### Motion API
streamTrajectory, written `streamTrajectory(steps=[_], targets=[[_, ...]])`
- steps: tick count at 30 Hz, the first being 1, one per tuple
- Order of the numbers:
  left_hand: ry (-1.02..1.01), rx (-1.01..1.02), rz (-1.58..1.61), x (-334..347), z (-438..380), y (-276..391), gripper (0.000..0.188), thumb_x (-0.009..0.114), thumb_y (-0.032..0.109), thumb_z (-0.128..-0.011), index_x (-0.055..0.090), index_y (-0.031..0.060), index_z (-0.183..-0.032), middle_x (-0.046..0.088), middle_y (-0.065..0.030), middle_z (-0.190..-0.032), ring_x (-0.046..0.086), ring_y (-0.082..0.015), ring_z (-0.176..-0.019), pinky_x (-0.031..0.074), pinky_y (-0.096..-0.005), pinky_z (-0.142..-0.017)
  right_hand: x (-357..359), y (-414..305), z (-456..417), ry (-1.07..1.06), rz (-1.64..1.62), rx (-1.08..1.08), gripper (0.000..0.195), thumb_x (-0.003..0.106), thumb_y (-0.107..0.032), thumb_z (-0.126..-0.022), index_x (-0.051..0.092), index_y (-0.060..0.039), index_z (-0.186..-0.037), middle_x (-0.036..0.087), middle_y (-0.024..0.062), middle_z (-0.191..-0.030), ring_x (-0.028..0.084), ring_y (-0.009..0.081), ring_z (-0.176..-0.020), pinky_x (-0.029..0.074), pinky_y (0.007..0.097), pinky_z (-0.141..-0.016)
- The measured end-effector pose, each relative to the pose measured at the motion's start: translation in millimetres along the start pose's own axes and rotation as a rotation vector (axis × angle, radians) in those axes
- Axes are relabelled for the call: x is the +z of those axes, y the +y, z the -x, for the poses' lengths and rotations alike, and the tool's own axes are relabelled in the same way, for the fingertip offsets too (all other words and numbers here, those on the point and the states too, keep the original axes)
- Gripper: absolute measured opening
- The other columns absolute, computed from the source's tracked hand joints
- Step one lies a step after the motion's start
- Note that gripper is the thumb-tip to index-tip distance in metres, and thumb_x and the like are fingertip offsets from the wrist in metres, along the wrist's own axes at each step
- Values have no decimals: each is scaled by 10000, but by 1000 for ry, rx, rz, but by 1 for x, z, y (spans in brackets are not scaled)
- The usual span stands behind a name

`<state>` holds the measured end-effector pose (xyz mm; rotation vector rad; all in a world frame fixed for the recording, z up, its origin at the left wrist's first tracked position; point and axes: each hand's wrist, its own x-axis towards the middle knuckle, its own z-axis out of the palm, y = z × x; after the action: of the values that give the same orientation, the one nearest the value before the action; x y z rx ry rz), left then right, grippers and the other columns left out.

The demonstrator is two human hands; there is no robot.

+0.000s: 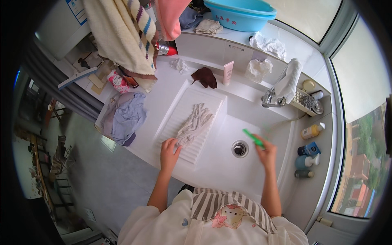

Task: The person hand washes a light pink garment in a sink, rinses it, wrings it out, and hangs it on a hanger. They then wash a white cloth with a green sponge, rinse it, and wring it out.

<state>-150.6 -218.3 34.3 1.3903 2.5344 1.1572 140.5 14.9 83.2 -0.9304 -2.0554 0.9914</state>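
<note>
A twisted pale cloth [196,124] lies along the ribbed washboard [171,128] built into a white sink. At the cloth's near end is my left hand [170,153], thumb and forefinger spread, fingertips touching or just beside the fabric. My right hand [267,151] is raised over the basin [214,171], gripping a slim green plastic tool [253,137]. Blur and my fingers hide part of that tool, so its exact kind is unclear. Between the tool and the washboard, the metal drain [239,149] shows in the basin floor.
A faucet [272,98] draped with a white cloth reaches over the basin's back. Behind the washboard are a dark brown cloth [205,77] and a pink tube [228,73]. Bluish laundry [130,114] fills a left-hand container. Several bottles [310,131] line the right ledge; blue basins [245,15] stand behind.
</note>
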Motion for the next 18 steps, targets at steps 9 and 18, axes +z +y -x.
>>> streamTrajectory(steps=[9, 18], targets=[[-200, 271, 36, 7, 2, -11, 253, 662, 48, -704, 625, 34, -954, 544, -123, -1084, 517, -319, -1035, 450, -394, -872, 216, -70, -5, -91, 316, -495, 453, 647, -51, -630, 602, -27, -1080, 619, 148, -1097, 596, 281, -1024, 489, 345, -877], [-264, 398, -27, -11, 7, -39, 157, 611, 28, -736, 624, 27, -893, 584, -112, -1055, 499, -298, -1120, 402, -416, -974, 228, -64, -27, -511, 452, -742, 471, 578, -453, -804, 518, -285, -1239, 302, 95, -1436, 269, 416, -1287, 195, 615, -1036]])
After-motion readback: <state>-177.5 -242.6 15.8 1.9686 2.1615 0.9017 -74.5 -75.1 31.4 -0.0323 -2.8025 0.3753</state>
